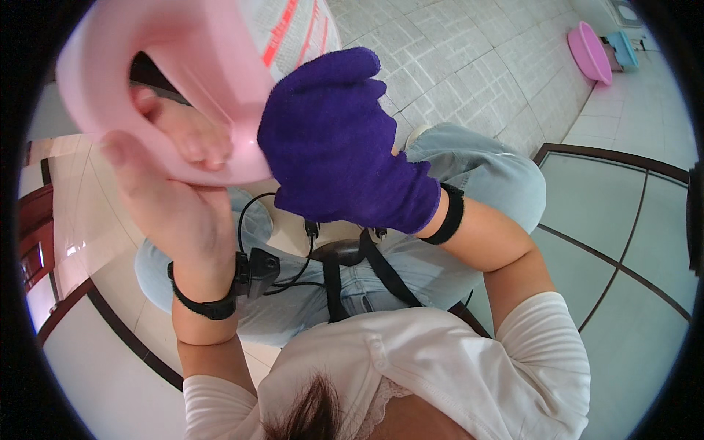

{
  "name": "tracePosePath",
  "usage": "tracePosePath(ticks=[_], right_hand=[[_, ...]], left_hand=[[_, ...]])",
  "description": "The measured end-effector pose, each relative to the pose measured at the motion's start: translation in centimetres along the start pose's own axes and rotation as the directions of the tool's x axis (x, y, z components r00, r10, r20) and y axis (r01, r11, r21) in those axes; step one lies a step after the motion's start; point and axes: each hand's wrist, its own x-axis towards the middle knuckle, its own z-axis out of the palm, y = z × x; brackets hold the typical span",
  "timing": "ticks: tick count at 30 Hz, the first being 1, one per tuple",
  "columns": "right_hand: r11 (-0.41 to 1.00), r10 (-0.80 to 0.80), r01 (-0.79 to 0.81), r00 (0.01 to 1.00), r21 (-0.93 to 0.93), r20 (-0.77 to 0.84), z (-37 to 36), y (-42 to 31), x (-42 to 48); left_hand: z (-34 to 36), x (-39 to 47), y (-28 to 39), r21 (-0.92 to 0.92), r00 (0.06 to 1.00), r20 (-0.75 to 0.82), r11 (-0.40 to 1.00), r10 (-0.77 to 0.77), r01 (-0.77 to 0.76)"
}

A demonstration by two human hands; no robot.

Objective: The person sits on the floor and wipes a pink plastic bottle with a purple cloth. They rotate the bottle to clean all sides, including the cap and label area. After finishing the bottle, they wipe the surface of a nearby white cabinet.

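My left hand (165,187), bare, grips the thick loop handle of a pink plastic container (236,66), its fingers passing through the opening. The container is tilted and cut off by the top of the view. A panel with red stripes and writing (300,33) shows beside the pink plastic. A purple cloth (335,137) covers most of my right hand (395,152) and lies against the container's side. Only a sliver of skin shows at the cloth's edge, so the fingers' pose is mostly hidden.
My knees in light jeans (478,170) are bent below the hands. A black strap and cable (286,283) hang near my left wrist. Grey patterned floor tiles (462,60) lie ahead. Far right are a pink basin (589,54) and a blue plastic item (622,49); dark-framed panels (594,203) stand nearer.
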Motion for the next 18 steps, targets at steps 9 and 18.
tracePosePath(ticks=[9, 18], right_hand=[[0.991, -0.09, 0.116, 0.953, 0.073, -0.288, 0.7, 0.5, -0.1], [0.991, -0.124, 0.129, 0.981, 0.023, -0.149, 0.8, 0.7, -0.7]], left_hand=[[0.4, -1.0, -0.7, -0.07, 0.997, 0.053, 0.996, -0.06, 0.064], [0.0, -0.6, -0.7, -0.069, 1.0, -0.014, 0.998, -0.01, 0.01]])
